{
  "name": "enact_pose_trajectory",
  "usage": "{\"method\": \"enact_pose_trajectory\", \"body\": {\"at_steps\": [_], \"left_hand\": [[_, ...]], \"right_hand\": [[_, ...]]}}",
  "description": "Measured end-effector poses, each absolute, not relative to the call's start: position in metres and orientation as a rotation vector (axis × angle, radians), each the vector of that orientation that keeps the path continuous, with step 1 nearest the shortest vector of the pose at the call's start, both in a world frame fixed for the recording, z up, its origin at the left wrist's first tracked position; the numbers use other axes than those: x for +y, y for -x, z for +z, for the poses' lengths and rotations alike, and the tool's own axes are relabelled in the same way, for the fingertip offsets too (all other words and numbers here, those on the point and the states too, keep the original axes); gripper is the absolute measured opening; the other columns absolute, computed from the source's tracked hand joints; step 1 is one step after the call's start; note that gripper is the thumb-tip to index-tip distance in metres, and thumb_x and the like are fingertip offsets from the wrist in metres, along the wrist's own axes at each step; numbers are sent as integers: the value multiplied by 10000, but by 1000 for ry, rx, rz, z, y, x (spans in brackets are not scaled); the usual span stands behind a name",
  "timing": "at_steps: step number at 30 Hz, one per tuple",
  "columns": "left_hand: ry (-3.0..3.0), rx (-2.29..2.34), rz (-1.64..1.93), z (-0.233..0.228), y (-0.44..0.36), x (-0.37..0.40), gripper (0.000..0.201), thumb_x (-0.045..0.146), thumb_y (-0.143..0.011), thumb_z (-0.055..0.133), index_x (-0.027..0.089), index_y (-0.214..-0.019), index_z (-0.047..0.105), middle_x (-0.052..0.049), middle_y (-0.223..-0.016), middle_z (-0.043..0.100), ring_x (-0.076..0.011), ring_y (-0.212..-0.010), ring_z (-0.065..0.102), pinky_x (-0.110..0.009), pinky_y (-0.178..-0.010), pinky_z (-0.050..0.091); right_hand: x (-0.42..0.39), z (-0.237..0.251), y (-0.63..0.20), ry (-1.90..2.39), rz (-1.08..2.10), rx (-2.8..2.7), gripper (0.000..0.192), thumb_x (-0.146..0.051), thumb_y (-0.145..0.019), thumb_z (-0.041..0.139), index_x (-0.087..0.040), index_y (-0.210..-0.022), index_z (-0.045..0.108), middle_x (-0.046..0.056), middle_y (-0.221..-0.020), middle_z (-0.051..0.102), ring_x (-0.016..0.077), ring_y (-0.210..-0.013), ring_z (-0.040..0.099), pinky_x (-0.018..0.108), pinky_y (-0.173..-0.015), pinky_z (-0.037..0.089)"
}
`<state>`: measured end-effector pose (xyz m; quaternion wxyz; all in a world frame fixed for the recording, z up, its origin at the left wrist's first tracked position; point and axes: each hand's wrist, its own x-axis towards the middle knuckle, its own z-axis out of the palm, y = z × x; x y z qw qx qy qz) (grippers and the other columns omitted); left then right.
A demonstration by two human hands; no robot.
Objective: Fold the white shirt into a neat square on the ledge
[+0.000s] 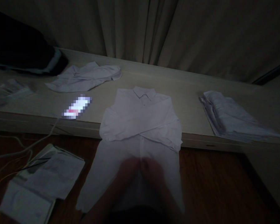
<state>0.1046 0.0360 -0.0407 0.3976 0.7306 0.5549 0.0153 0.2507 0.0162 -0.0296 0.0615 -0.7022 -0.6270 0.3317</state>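
A white long-sleeved shirt [135, 115] lies front side up, its collar toward the curtain and its sleeves crossed over the chest. Its lower half hangs past the counter's front edge toward me. Side by side at the middle of the button strip, my left hand [128, 169] and my right hand [152, 170] are closed on the shirt front. The fingers look curled and pinched, though the dim light blurs them. Any button between them is hidden.
The shirt's upper half rests on a pale counter [191, 124]. Left of it are a crumpled white garment [88, 76], a lit phone [77, 107] on a cable and a dark bag [21, 43]. Folded white cloth [233, 118] lies right. Papers [53, 171] are on the floor.
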Motion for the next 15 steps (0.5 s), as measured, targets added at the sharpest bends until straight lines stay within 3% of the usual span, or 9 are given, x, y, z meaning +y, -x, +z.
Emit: {"method": "enact_pose_trajectory", "body": {"at_steps": [15], "left_hand": [[-1926, 1449, 25, -55, -104, 28, 362, 239, -876, 318, 206, -1109, 593, -89, -1134, 646, -228, -1038, 559, -394, -972, 419]], "right_hand": [[33, -44, -267, 2082, 1149, -1906, 267, -328, -869, 461, -203, -872, 697, 47, -937, 711, 152, -857, 610, 248, -771, 405]]}}
